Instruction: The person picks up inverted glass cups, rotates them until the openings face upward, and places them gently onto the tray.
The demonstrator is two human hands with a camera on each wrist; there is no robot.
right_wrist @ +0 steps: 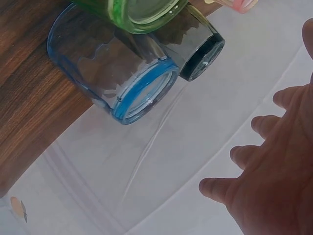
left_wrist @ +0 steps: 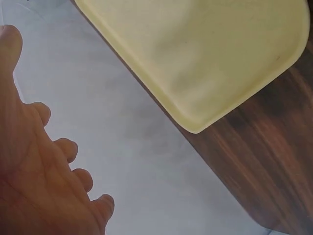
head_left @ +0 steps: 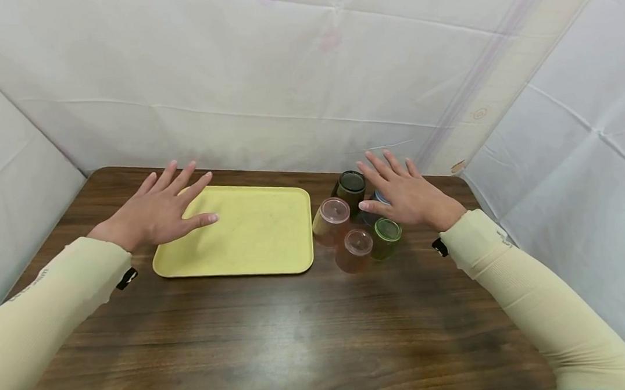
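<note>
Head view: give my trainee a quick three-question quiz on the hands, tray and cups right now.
1. True or false: the yellow tray has a cup standing on it.
2. How many cups stand in the cluster right of the tray? A) three B) five C) seven
3. Which hand hovers over the blue cup?

Key
1. False. The tray is bare; the left hand is spread over its left part, fingers straight.
2. B: two pink cups, a dark cup, a green cup and the blue one.
3. The right hand, fingers straight, gripping nothing.
</note>
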